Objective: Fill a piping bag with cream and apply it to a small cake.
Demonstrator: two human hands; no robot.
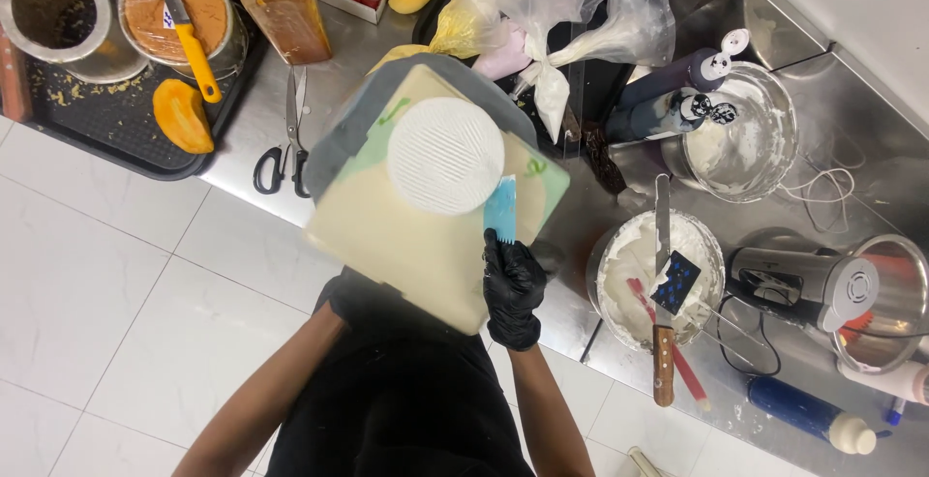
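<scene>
Gloved right hand (513, 288) grips blue comb scraper (500, 208) against ridged white cake (445, 156) — left hand apparently hidden.

Cake (445, 155): on square board (406, 245), centre of view, at counter's (861, 138) near edge. Comb scraper (500, 208): against cake's right side, in right hand (513, 288). Scissors (285, 143): on counter, left of board. Tray (106, 119): far left, bearing tin (58, 13), sponge layer (174, 3) with knife (184, 22) across it, mango piece (182, 114). Piping bags (561, 22): behind board. Cream bowl (619, 288): right of board, knife (662, 293) laid across it. Second bowl (764, 138): behind that. Hand blender (803, 288): far right.
</scene>
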